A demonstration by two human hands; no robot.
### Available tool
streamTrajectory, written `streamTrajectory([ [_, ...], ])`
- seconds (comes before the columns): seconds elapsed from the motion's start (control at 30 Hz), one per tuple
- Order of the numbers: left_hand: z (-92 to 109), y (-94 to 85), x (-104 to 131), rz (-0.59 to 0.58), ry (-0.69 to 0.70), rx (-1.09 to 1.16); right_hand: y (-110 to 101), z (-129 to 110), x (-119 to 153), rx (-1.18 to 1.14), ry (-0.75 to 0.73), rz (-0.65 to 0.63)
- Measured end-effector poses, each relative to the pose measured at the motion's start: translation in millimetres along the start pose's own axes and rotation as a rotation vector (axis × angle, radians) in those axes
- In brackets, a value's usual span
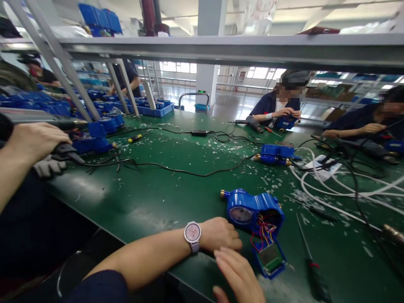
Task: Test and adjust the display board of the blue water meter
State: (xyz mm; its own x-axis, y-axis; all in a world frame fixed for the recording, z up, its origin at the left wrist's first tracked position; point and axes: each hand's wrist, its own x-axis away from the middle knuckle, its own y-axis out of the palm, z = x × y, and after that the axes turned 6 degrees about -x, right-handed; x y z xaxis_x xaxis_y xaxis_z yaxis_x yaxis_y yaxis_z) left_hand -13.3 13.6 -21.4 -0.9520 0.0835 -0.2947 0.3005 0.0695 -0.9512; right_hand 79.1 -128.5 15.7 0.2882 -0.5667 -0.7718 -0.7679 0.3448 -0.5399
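Observation:
A blue water meter (241,212) with brass pipe ends lies in front of me. Its flap (270,259), carrying a small display board, hangs open toward me, joined by red, yellow and other thin wires (265,225). My left hand (219,235), wearing a pink-faced watch (192,232), rests on the table just left of the flap; its fingers are curled in and nothing shows in them. Closer to me, my right hand (240,277) is at the bottom edge, fingers stretched and apart, touching no tool. Part of it is cut off by the frame.
Right of the meter lie a screwdriver (315,269) and a thinner one (318,211), with white tubing (344,193) beyond. Another blue meter (274,154) sits farther back. At left, a co-worker's hand (34,143) grips a power tool (41,118). A shelf (202,50) spans overhead.

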Motion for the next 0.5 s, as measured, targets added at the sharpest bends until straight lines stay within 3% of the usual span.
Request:
streamTrajectory([
  [0.1, 4.9, 7.2, 0.8, -0.004, -0.001, 0.038, 21.6, 2.2, -35.9, 0.050, 0.161, -0.091],
  [0.2, 10.3, 14.7, 0.1, -0.012, -0.051, 0.063, 36.9, 4.2, -48.2, 0.113, 0.283, -0.165],
  [0.33, 10.4, 13.6, -1.3, -0.059, -0.102, 0.078, 47.4, 6.7, -41.2, 0.147, 0.252, -0.221],
  [0.5, -2.2, -5.9, 3.0, -0.060, -0.090, 0.103, 49.2, 4.7, -34.8, 0.212, 0.167, -0.214],
])
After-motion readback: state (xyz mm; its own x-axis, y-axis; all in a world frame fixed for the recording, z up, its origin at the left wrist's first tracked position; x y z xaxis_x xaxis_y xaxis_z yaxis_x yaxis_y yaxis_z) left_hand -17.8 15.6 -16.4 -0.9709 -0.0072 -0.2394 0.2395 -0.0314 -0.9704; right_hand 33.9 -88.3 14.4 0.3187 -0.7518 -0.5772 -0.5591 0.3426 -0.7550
